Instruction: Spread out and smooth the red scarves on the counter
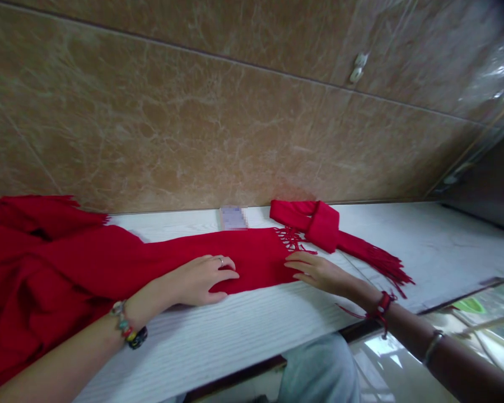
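Note:
A long red scarf (151,260) lies stretched across a white table (252,330), with the rest of it bunched in a heap at the left. My left hand (204,278) rests flat on the scarf's middle, fingers stretched out, a ring on one finger. My right hand (317,271) lies flat at the scarf's fringed end (292,239), fingers extended and touching the edge of the cloth. A second red scarf (323,224), folded and knotted, lies just behind my right hand with its fringe trailing to the right.
A brown marble wall (218,112) rises directly behind the table. A small blurred card (233,217) leans against the wall. Clear plastic sheeting (493,73) hangs at the upper right. My knee in light jeans (319,372) shows below the table's front edge.

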Tool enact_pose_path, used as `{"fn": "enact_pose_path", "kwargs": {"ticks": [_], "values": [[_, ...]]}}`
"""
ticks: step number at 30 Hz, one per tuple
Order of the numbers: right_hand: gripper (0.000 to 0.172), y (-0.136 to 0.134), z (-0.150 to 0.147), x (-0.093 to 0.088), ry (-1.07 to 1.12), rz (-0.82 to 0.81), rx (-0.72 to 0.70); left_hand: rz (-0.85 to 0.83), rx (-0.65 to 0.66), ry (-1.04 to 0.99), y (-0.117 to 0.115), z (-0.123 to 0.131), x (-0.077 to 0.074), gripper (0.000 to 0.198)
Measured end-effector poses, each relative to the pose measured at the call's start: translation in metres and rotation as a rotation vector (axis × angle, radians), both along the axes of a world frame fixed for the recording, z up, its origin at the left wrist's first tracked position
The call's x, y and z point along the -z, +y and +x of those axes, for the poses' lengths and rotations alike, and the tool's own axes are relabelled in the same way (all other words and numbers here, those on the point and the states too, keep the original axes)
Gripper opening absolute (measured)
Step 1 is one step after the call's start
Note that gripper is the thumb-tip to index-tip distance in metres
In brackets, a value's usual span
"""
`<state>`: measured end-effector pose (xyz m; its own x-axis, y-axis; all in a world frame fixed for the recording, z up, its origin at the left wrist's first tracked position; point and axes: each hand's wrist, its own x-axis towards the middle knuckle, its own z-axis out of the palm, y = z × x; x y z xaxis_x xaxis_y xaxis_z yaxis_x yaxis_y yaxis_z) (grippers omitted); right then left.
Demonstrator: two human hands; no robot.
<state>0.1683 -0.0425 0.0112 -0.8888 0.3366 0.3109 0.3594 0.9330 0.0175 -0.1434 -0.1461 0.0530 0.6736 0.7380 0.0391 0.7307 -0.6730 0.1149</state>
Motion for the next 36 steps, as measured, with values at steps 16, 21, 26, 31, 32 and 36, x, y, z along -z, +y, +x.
{"fn": "enact_pose_path", "kwargs": {"ticks": [16, 21, 26, 31, 32, 36], "values": [[0.027, -0.018, -0.002, -0.029, 0.009, 0.202, -0.040, 0.185, 0.002, -0.015, 0.005, 0.007, 0.014, 0.031], [0.030, -0.022, 0.003, -0.013, -0.009, 0.102, -0.023, 0.185, 0.045, 0.011, 0.006, 0.008, 0.017, 0.021], [0.026, -0.014, 0.006, -0.014, 0.036, 0.108, 0.002, 0.189, 0.069, -0.006, 0.009, 0.008, 0.015, 0.020], [0.021, -0.004, 0.005, -0.013, 0.071, 0.103, -0.005, 0.182, 0.049, 0.035, 0.009, 0.010, 0.013, 0.021], [0.021, -0.003, 0.004, -0.012, 0.042, 0.092, -0.004, 0.179, 0.041, 0.042, 0.009, 0.010, 0.012, 0.021], [0.020, -0.006, 0.000, -0.013, -0.048, 0.057, 0.030, 0.148, -0.037, 0.048, 0.005, 0.016, 0.007, 0.020]]}}
